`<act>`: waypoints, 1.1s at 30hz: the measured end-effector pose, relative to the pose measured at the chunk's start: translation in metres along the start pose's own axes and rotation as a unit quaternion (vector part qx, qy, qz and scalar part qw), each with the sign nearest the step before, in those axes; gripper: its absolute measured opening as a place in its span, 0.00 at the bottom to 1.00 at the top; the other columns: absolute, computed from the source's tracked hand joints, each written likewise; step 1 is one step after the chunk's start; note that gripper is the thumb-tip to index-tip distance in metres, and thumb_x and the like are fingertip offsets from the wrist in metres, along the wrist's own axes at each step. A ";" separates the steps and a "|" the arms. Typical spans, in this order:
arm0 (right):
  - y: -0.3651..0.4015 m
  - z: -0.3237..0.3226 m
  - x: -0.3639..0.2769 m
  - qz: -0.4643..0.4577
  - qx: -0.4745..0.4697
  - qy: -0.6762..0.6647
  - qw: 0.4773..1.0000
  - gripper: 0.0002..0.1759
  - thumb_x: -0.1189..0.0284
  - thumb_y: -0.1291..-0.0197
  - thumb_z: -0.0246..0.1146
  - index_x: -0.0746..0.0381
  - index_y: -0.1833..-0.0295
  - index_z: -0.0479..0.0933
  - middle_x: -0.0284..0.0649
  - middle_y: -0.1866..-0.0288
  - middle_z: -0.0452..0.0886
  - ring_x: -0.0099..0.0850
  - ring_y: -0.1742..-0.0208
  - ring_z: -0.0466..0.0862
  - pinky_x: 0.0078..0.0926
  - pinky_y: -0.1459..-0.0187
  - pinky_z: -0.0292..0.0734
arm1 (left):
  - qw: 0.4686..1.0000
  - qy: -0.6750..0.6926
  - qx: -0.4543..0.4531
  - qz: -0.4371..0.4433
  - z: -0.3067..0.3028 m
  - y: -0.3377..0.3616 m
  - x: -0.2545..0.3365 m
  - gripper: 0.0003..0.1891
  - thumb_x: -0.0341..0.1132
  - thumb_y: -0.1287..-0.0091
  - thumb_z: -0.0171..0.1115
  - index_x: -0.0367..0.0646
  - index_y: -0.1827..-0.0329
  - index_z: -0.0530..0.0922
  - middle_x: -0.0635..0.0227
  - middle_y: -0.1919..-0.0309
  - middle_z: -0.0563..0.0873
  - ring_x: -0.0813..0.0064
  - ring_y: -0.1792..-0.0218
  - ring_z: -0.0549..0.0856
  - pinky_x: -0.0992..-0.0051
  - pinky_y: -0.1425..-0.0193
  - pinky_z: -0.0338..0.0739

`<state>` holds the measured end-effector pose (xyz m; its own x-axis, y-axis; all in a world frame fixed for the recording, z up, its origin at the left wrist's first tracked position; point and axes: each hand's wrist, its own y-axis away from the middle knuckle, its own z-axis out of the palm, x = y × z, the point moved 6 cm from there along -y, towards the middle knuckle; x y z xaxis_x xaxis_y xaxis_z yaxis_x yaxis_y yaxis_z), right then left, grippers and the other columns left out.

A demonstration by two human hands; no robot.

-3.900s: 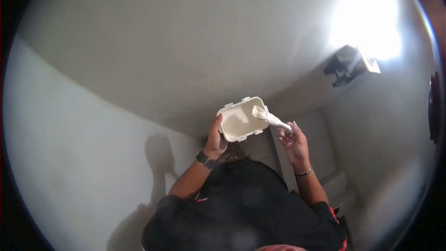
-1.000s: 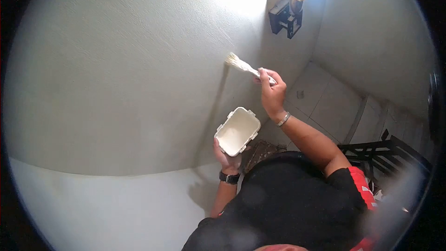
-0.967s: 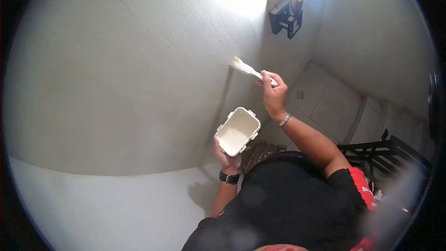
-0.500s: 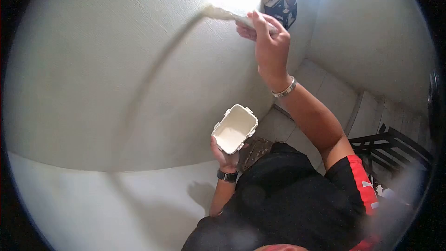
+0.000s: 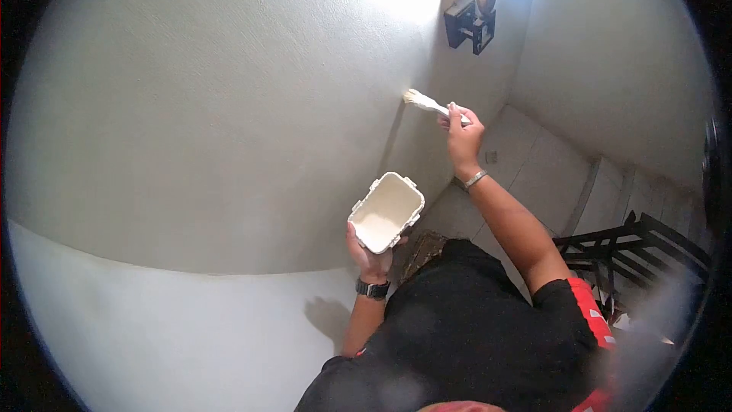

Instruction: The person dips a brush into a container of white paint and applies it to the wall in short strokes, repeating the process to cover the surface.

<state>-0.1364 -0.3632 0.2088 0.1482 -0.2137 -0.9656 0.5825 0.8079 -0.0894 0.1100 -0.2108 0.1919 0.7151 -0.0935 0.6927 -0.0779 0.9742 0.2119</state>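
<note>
Right hand (image 5: 463, 133) clenched round brush (image 5: 431, 104) handle, bristles against wall (image 5: 229, 107); left hand (image 5: 372, 259) cupped under open paint tub (image 5: 386, 212) (mouth up, near the chest). Advisable: light pressure, bristle tips flat, overlapping strokes.

- One paintbrush (image 5: 427, 103).
- One white paint tub (image 5: 386, 211).
- Two hands: the left hand (image 5: 371, 255) and the right hand (image 5: 463, 133).
- One wristwatch (image 5: 372, 288) and one bracelet (image 5: 476, 179).
- One wall lamp (image 5: 474, 11).
- One black metal frame (image 5: 633, 248).

Brush (image 5: 424, 101) touches wall (image 5: 229, 107), above container (image 5: 386, 212).
</note>
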 end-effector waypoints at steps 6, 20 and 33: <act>-0.023 0.029 -0.058 -0.085 0.016 0.014 0.996 0.14 0.67 0.37 0.63 0.69 0.61 0.82 0.39 0.74 0.84 0.22 0.73 0.82 0.18 0.73 0.75 | 1.000 -0.014 0.012 -0.002 0.002 0.002 -0.005 0.34 0.62 0.30 0.37 0.43 0.32 0.62 0.55 0.43 0.78 0.53 0.53 0.85 0.55 0.67 0.88; 0.011 0.025 -0.116 -0.135 -0.045 -0.122 0.982 0.15 0.68 0.35 0.61 0.72 0.57 0.80 0.45 0.64 0.85 0.28 0.64 0.87 0.20 0.63 0.82 | 1.000 0.000 -0.011 -0.007 0.003 0.033 -0.007 0.34 0.62 0.30 0.37 0.45 0.32 0.62 0.56 0.41 0.76 0.51 0.50 0.83 0.51 0.66 0.86; 0.001 0.038 -0.142 -0.114 -0.036 -0.110 0.987 0.14 0.69 0.36 0.62 0.73 0.60 0.80 0.43 0.65 0.85 0.27 0.66 0.86 0.21 0.63 0.84 | 0.999 0.035 -0.011 -0.006 0.008 0.034 -0.007 0.35 0.62 0.31 0.38 0.43 0.32 0.62 0.54 0.42 0.77 0.52 0.51 0.84 0.55 0.67 0.87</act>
<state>-0.1268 -0.3529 0.3555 0.1938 -0.5025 -0.8426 0.5641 0.7597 -0.3234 0.0971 -0.1781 0.1999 0.7623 -0.0917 0.6407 -0.0540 0.9774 0.2041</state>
